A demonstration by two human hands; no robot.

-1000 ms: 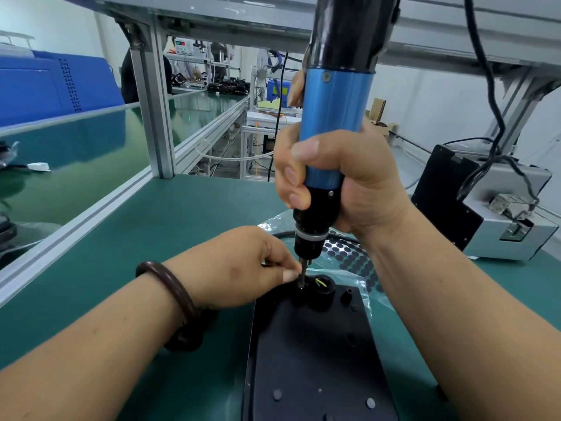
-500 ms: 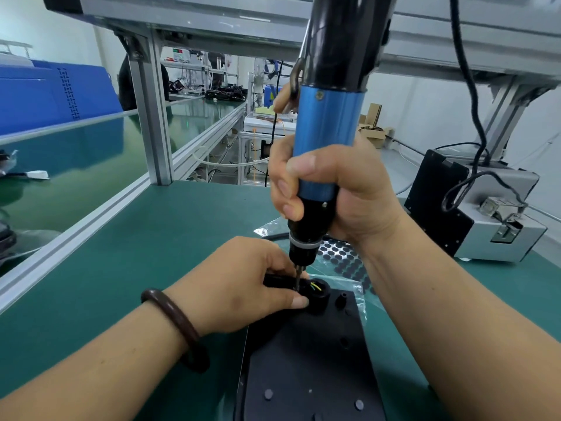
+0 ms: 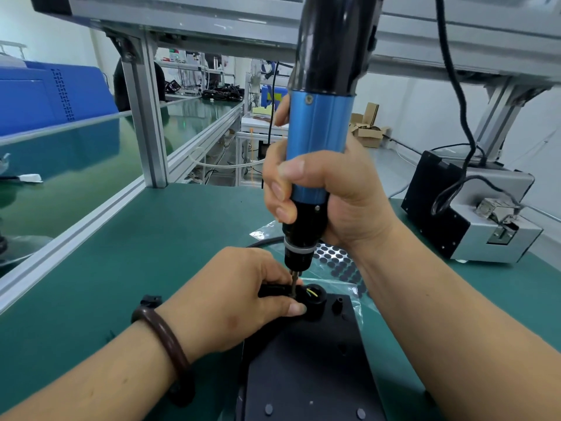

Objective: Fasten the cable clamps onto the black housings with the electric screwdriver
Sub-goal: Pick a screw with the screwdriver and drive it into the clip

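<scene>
Black housing [image 3: 303, 375] flat on the green bench [image 3: 136, 253], at its near edge. Electric screwdriver [image 3: 318, 147] upright above the housing's far end, gripped round the blue barrel by the right hand [image 3: 349, 196]. Left hand [image 3: 230, 296] pinching the cable clamp [image 3: 274, 290] against the housing. Bit tip [image 3: 294, 285] down on the clamp, beside the round boss [image 3: 314, 299].

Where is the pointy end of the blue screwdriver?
In the head view, the screwdriver bit points down at centre onto the black clamp that the left hand holds, just left of the round black housing.
</scene>
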